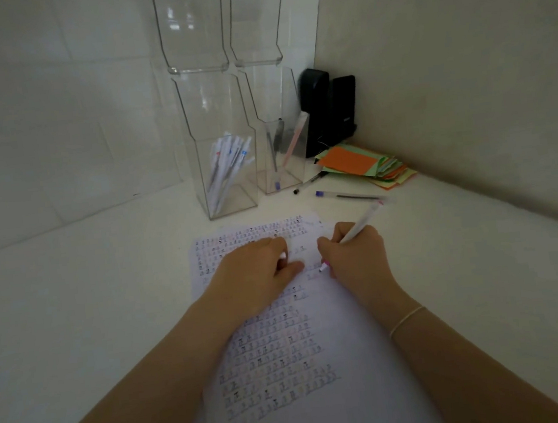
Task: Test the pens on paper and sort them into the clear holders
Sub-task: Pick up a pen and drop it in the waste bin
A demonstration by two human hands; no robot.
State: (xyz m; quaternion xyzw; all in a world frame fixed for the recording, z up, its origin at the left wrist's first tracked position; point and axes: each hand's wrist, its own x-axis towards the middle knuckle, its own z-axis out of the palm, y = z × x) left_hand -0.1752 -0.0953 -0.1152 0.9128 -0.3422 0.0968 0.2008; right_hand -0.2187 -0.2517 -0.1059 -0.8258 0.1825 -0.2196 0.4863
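Gripping the pen [354,234] low on its light, stiff, slick barrel, my right hand [354,255] sets its tip on the paper [307,363]. My left hand [256,272] rests curled on the sheet, seemingly pinching a small white cap. The holders [228,168] stand behind.

Pen [358,228] in your right hand [351,255]: white barrel, pink at the tip below your fingers.
Paper [326,413] under your fingers: white, rows of small pale multicolour marks, some black.
Left holder [221,169] beyond your left hand [256,272]: clear; white pens with red and blue accents.
Right holder [282,156]: clear; one pink pen, dark pens.
Loose pen [348,197] beyond your right fingers: clear barrel, purple cap.
Paper stack [365,164]: orange and light green.
Wristband [406,320]: white.
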